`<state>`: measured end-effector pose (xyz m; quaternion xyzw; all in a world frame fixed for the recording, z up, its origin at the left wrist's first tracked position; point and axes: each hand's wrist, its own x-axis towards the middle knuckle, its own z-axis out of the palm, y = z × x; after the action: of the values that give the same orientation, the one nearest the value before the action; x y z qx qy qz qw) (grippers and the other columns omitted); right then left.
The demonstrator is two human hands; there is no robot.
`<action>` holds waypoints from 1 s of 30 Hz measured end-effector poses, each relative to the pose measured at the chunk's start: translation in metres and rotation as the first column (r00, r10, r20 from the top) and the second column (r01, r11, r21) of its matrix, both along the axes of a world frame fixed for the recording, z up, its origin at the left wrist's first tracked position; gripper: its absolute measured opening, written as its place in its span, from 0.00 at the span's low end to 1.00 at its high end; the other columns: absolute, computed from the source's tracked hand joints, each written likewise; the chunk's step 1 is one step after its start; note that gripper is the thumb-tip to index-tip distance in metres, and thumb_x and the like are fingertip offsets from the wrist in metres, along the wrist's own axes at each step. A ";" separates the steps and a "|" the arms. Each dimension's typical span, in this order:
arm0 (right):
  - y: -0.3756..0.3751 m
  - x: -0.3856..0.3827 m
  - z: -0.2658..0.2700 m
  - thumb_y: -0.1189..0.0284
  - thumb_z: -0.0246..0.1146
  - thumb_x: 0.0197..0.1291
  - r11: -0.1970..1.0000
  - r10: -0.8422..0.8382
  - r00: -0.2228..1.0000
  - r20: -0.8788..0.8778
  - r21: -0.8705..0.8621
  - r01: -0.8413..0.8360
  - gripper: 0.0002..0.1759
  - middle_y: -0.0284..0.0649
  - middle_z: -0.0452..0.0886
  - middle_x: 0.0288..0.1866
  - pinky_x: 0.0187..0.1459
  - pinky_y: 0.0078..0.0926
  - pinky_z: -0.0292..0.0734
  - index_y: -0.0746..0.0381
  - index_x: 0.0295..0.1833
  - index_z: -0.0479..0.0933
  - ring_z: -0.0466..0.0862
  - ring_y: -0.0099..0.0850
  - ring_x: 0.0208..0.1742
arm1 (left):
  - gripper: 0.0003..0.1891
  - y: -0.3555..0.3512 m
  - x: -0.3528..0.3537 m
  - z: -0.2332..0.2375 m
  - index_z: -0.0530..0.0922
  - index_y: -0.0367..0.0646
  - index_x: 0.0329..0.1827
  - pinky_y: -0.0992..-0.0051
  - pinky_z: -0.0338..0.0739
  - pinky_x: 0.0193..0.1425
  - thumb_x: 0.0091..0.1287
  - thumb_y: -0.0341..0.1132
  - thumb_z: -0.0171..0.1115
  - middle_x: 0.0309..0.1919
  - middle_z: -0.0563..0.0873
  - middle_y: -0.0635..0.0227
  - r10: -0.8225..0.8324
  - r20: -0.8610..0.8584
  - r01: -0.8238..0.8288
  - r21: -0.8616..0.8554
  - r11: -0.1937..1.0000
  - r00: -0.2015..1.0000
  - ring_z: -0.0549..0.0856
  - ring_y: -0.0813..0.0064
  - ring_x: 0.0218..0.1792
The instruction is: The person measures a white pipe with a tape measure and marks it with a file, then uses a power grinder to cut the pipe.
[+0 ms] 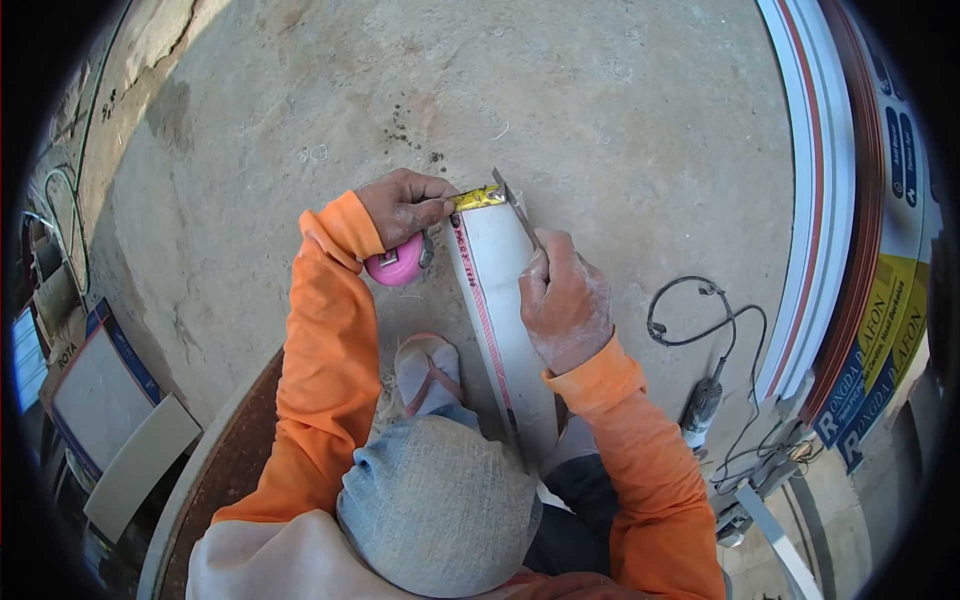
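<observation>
My left hand (405,205) is closed on a tape measure. Its pink case (397,262) sits under the hand, and its yellow blade (480,197) lies across the far end of a long white profile (500,260). Red printed markings run along the profile's left edge. In my right hand (565,300) is a thin, dark metal strip (511,196) with a pointed tip, held against the end of the tape blade. I cannot make out exactly what kind of tool it is. The profile extends back toward my body, between my legs.
To the right, a corded power tool (704,405) lies on the concrete floor (640,130), its black cord looped. Long white profiles (805,200) and printed boards (890,300) stand along the right. A curved rusty rim (225,455) and a framed panel (105,390) are at left.
</observation>
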<state>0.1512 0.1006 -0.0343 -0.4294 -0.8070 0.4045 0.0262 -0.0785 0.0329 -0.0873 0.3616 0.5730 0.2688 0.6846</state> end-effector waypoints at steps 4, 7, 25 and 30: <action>-0.013 0.012 -0.009 0.76 0.55 0.60 1.000 -0.026 0.999 -0.040 0.007 0.026 0.10 0.55 0.78 0.31 0.33 0.45 0.75 0.64 0.47 0.69 0.80 0.54 0.33 | 0.13 0.003 -0.002 0.008 0.79 0.35 0.49 0.80 0.73 0.44 0.72 0.35 0.53 0.35 0.82 0.75 -0.036 -0.002 0.036 -0.042 0.998 0.999 0.75 0.86 0.36; -0.022 0.021 -0.013 0.76 0.54 0.60 0.998 -0.065 0.996 -0.068 -0.027 0.063 0.12 0.56 0.78 0.31 0.33 0.46 0.75 0.64 0.50 0.68 0.80 0.56 0.34 | 0.13 -0.001 -0.001 -0.001 0.80 0.36 0.49 0.80 0.73 0.44 0.71 0.35 0.54 0.35 0.82 0.76 -0.002 0.047 0.003 -0.017 1.000 0.999 0.75 0.85 0.36; -0.006 -0.016 -0.030 0.73 0.54 0.64 0.990 -0.135 0.987 -0.086 -0.058 0.130 0.12 0.54 0.80 0.33 0.35 0.45 0.75 0.63 0.51 0.71 0.81 0.53 0.36 | 0.14 -0.008 0.047 0.003 0.82 0.37 0.36 0.79 0.73 0.36 0.68 0.41 0.61 0.28 0.81 0.77 0.309 -0.046 -0.312 -0.091 0.946 0.950 0.75 0.86 0.30; -0.013 -0.001 -0.031 0.72 0.53 0.65 0.995 -0.102 0.986 -0.131 -0.021 0.100 0.09 0.54 0.79 0.30 0.34 0.44 0.75 0.64 0.47 0.73 0.81 0.54 0.33 | 0.14 -0.008 0.049 0.003 0.82 0.37 0.37 0.78 0.73 0.38 0.68 0.41 0.61 0.28 0.81 0.76 0.316 -0.064 -0.320 -0.076 0.944 0.947 0.75 0.86 0.31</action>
<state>0.1502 0.0875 -0.0652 -0.4423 -0.7779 0.4357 0.0968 -0.0294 0.0253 -0.0840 0.2413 0.6519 0.3417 0.6325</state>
